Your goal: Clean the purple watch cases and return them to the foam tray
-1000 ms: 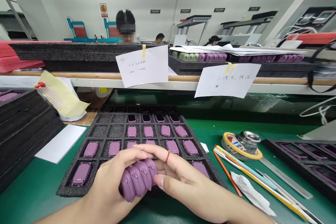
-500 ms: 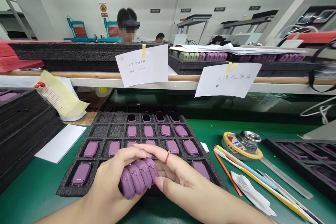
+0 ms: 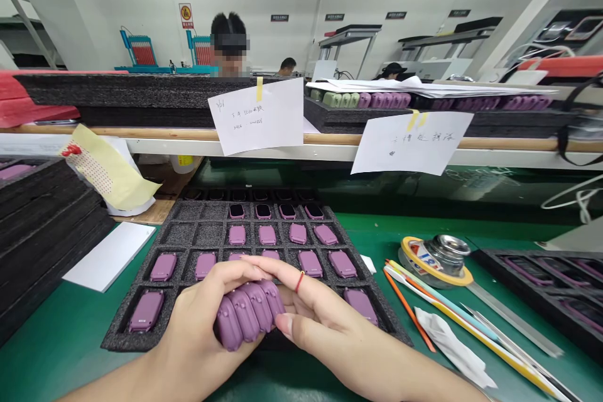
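Note:
Several purple watch cases (image 3: 249, 313) stand side by side in a stack between my two hands. My left hand (image 3: 202, 317) is wrapped round the stack from the left and below. My right hand (image 3: 320, 320), with a red string on one finger, closes on the stack's right end, its thumb against the last case and its fingers over the far side. Beneath and beyond the hands lies a black foam tray (image 3: 117, 333) with compartments. Purple cases lie in many of them, such as one case (image 3: 147, 311) at the near left; the hands hide some compartments.
Tape roll with a glass jar (image 3: 436, 259), swabs and sticks (image 3: 471, 320) and a white tissue (image 3: 452, 345) lie right. Another foam tray (image 3: 541, 282) is far right. Stacked foam trays (image 3: 47, 232) and white paper (image 3: 110, 256) are left. A shelf (image 3: 330, 152) crosses behind; people sit beyond.
The stack of cases has tilted up very slightly between my hands. Both hands keep nearly the same place and hold.

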{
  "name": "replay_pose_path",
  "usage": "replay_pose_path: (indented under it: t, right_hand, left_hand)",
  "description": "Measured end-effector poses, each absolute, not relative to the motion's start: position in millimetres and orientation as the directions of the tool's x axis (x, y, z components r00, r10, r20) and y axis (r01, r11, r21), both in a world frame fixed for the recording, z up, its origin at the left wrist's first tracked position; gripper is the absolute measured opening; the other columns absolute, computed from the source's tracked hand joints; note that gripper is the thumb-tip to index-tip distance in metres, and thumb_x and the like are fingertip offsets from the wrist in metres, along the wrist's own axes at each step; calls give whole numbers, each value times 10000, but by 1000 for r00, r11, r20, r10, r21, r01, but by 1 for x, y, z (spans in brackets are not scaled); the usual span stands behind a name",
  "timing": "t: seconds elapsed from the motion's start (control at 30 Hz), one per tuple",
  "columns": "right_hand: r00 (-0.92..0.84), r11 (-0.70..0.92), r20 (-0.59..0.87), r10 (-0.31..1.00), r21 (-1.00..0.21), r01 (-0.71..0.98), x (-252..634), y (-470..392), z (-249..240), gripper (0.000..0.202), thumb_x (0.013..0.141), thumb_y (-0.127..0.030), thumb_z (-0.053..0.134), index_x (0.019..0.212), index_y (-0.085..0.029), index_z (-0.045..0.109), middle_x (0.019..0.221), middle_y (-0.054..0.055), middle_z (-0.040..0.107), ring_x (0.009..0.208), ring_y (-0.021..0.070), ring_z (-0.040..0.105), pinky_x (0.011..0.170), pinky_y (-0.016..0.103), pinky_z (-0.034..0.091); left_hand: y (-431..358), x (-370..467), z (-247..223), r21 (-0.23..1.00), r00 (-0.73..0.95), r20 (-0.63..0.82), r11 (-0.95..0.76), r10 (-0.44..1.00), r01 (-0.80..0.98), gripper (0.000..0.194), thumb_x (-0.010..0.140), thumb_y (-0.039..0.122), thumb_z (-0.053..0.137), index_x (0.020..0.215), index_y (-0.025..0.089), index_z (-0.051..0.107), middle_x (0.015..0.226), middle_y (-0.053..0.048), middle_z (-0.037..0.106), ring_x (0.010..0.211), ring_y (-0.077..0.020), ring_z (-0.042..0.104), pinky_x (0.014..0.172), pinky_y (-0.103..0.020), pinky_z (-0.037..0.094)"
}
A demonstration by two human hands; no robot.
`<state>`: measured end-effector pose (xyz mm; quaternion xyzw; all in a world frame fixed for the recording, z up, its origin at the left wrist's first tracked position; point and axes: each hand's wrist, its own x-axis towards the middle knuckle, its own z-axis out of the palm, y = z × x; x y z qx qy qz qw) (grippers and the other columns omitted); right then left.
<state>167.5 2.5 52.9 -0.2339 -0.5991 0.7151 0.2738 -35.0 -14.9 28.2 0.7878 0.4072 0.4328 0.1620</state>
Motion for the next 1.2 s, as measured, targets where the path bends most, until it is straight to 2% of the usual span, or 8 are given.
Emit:
replay_pose_path:
  t: [0.2,0.4,0.67,0.8,0.9,0.97,1.1,1.2]
  right_hand:
    - [-738,-93,-23,674,-994,-53,166,2,59,587,973,-238,485,1519,-141,292,1539,164,472,1528,225,254,1164,412,397]
    - [-736,-118,-23,676,-990,-78,168,4,54,603,973,-216,496,1530,-140,279,1575,165,419,1449,218,422,1185,402,368]
    - [-720,-96,-50,693,-995,-23,167,3,58,593,1004,-353,521,1534,-172,329,1560,139,456,1431,235,445,1165,430,396]
    - [-569,129,32,822,-983,132,181,5,72,591,999,-525,505,1509,-240,416,1570,104,449,1375,268,509,1154,479,404]
    - [-332,351,245,911,-883,311,204,10,81,531,992,-522,507,1457,-267,501,1460,89,576,1288,288,583,1111,492,435]
    - [-221,364,291,931,-796,484,226,14,83,465,990,-494,503,1384,-263,585,1315,87,686,1158,294,662,1027,471,493]
    - [-10,46,110,994,-333,942,274,20,68,338,997,-370,449,998,-233,758,986,104,781,919,298,716,796,389,523]
    - [142,-138,12,990,-169,976,301,18,40,281,924,-254,545,692,-186,689,755,136,738,756,305,707,651,347,465]
  left_hand:
    - [-15,-35,29,605,288,553,-614,782,507,472,809,156,721,1187,325,493,1041,34,739,918,-140,766,799,-163,606]
    - [-15,-35,28,593,295,553,-617,779,518,465,808,145,710,1179,321,492,1048,30,731,931,-139,763,827,-172,601]
    - [-15,-35,25,611,294,539,-606,790,510,455,822,151,713,1179,330,495,1053,30,718,923,-134,754,813,-175,598]
    - [-15,-34,25,661,286,497,-570,820,488,495,809,146,736,1188,341,484,1087,30,721,956,-140,747,845,-199,600]
    - [-15,-32,23,691,287,473,-553,833,465,472,819,162,742,1173,339,486,1116,22,733,998,-149,744,887,-224,599]
    - [-15,-31,19,706,299,466,-554,833,441,433,833,187,735,1158,332,489,1110,15,748,980,-155,756,863,-225,609]
    - [-14,-30,-4,721,326,404,-517,855,462,470,834,273,741,1218,335,478,1113,2,775,1025,-194,757,851,-249,621]
    - [-9,-28,-22,716,321,329,-456,888,528,547,823,318,746,1291,348,463,1123,2,784,1073,-218,743,892,-294,616]
